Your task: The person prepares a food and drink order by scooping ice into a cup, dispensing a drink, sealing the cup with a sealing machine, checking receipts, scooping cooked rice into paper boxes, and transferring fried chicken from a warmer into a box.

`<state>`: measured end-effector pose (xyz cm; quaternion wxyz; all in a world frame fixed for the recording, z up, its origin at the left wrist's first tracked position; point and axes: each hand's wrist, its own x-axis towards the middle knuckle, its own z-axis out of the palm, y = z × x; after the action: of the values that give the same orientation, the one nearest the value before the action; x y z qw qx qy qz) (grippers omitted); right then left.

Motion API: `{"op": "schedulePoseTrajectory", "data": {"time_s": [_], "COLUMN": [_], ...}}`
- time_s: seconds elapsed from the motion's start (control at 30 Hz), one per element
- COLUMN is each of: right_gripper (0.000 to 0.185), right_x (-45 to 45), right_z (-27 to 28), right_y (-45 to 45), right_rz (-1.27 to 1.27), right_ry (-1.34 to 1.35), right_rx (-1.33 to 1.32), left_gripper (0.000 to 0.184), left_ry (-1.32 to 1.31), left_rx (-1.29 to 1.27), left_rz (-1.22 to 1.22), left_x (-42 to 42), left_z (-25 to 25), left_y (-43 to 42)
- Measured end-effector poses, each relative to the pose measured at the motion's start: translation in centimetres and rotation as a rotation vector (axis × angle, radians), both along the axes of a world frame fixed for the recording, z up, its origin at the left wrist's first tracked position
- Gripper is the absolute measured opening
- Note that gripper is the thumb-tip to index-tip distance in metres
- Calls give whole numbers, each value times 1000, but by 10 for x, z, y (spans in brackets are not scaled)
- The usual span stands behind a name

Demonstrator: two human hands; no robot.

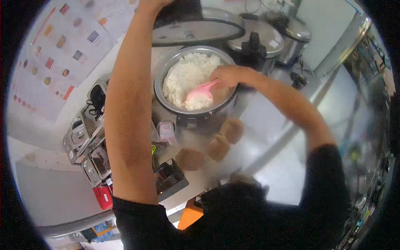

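The right hand (226, 76) holds the pink paddle (204, 88) by its handle, over the right part of the pot (158, 89). Its fingers are closed around the handle; the position of each single finger cannot be told. The paddle is inside the pot, tilted, with its blade pointing down and to the left in the view. The blade carries white rice and lies against the rice (183, 75), which is heaped mainly on the left and far sides of the pot.

The left arm (131, 108) extends forward, left of the pot. The left hand (157, 2) is at the top edge of the view, beside a black part (179, 11) near the open lid (196, 34). The fingers are cut off by the edge; their state cannot be told.

The lid stands raised behind the pot. A second cooker (271, 41) is located to the right of the lid. Three brown bowls (190, 159) are on the counter (198, 183), on the near side of the pot. A black tray (174, 183) is located near the leftmost bowl.
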<state>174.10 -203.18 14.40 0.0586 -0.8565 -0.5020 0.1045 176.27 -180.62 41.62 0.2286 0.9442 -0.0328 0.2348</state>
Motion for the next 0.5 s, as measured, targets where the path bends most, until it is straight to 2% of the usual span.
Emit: {"op": "schedulePoseTrajectory", "data": {"time_s": [0.07,0.1,0.17,0.2,0.27,0.3,0.37,0.4,0.5], "right_gripper": [39,39,46,46,52,52,53,52,52], "right_x": [12,14,-22,-24,-24,-26,-37,-33,-67], "right_z": [7,9,48,43,26,21,9,-21,8], "right_y": [-2,-11,-22,-30,-52,-58,-69,-72,-75], "right_rz": [86,78,-328,-335,-438,-447,-569,-630,-765], "right_ry": [164,157,511,503,671,657,818,1033,1151], "right_rx": [35,37,-51,-47,119,122,285,474,579], "left_gripper": [59,59,58,58,58,57,56,56,61], "left_ry": [-20,-27,10,29,15,5,40,44,33], "left_rx": [7,9,-23,-63,-21,17,8,10,32], "left_rz": [12,3,33,23,17,18,26,13,-32], "left_x": [3,6,1,-5,4,12,10,16,66], "left_z": [0,1,1,4,3,4,10,9,4], "left_y": [0,1,-1,-4,1,2,-6,-3,18]}}
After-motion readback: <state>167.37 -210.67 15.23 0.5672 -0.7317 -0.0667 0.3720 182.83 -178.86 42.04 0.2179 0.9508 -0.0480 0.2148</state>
